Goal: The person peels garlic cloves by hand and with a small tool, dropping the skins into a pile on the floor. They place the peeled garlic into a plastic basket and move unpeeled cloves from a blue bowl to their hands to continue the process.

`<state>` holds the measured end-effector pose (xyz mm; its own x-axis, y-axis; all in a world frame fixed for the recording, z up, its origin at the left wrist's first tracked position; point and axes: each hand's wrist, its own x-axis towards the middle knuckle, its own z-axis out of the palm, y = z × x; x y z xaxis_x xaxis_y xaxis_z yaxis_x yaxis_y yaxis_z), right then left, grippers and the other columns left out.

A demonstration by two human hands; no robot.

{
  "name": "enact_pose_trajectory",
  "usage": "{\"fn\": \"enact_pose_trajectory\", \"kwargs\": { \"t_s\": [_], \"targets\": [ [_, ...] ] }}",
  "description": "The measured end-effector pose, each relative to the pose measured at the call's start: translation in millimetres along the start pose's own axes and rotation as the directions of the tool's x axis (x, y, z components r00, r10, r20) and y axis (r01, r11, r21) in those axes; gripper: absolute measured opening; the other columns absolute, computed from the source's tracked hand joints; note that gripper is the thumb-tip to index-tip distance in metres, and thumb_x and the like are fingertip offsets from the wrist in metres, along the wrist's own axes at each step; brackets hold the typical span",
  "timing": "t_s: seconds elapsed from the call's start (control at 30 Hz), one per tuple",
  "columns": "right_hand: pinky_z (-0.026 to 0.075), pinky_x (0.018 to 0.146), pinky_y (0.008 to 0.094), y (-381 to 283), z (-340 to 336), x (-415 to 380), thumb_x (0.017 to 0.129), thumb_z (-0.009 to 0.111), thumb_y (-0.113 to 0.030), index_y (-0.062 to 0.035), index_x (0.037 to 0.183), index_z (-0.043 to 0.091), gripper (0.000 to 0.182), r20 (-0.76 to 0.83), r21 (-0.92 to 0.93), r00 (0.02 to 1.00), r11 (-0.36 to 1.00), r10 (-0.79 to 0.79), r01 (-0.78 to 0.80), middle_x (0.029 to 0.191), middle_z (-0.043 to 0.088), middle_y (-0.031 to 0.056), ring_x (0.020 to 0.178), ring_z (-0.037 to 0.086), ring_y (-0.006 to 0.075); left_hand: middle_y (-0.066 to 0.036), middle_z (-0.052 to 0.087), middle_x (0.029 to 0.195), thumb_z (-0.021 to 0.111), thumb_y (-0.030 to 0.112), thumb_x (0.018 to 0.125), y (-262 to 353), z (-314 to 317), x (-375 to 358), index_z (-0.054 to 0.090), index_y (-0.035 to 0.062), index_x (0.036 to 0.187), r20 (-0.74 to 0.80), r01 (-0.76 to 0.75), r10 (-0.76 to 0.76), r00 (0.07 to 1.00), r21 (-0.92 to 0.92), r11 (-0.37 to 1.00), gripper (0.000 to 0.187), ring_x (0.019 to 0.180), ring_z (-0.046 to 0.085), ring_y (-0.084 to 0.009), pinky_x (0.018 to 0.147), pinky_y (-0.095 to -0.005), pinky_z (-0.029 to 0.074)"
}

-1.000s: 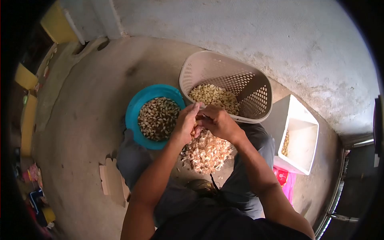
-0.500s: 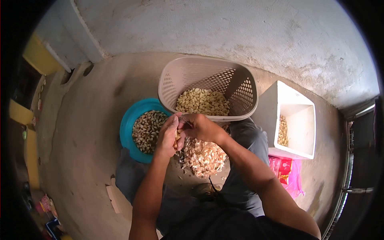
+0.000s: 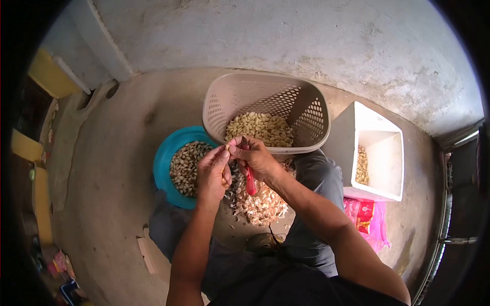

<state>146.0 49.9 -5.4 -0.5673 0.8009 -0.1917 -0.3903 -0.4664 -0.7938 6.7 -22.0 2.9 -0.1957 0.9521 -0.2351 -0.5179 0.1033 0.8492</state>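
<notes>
**One small piece (image 3: 227, 147) at the fingertips of the left hand (image 3: 212, 176), one red-handled tool (image 3: 250, 182) in the right hand (image 3: 259, 159)**

The left thumb and fingertip are pinched on the small piece, which sits just off the near-left corner of the beige basket (image 3: 245, 87). Its lower fingers curl over something tan, too covered to make out. The right hand is closed around the red-handled tool, handle end pointing down and a dark end showing above the fingers; its thumb comes right up to the small piece, though whether it touches I cannot tell.

Pale pieces (image 3: 259, 127) cover the basket's bottom toward its near-left corner. The basket stands near the floor's (image 3: 115, 204) wall-side edge. Just beside its left side is a blue basin (image 3: 161, 166) with brownish pieces (image 3: 185, 166). Peelings (image 3: 263, 203) lie heaped between the person's legs. To the basket's right, a white box (image 3: 380, 155) holds more pieces (image 3: 362, 168) along its left inner edge, with a pink bag (image 3: 376, 232) by its near edge.
</notes>
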Motion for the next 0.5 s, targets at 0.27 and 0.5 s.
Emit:
{"fn": "enact_pose_trajectory", "kwargs": {
  "t_s": [0.27,0.5],
  "targets": [
    [0.042,0.047,0.0244,-3.1,17.0,0.3,0.099,0.070,-0.016,-0.0028,0.109,0.061,0.019,0.062,-0.412,0.980,0.889,-0.191,0.199,0.081,0.061,0.0028,0.057,0.053,0.0080,-0.004,0.064,0.081,0.064,0.017,0.102,-3.5,-19.5,10.3,0.064,-0.0038,0.122,-0.066,0.065,-0.072,0.995,-0.102,0.993,0.029,0.050,0.049,-0.0072,0.042,-0.0248,0.043],
    [0.048,0.058,0.0295,-29.1,-12.7,0.2,0.103,0.062,-0.016,0.0001,0.107,0.062,0.017,0.139,-0.555,0.989,0.823,-0.055,0.124,0.079,0.057,0.0030,0.066,0.055,0.0120,-0.009,0.068,0.091,0.063,0.012,0.102,11.0,-16.1,6.2,0.065,-0.0052,0.120,-0.112,0.048,-0.062,0.992,-0.124,0.991,0.026,0.052,0.051,-0.0074,0.042,-0.0245,0.042]
  ]
}}
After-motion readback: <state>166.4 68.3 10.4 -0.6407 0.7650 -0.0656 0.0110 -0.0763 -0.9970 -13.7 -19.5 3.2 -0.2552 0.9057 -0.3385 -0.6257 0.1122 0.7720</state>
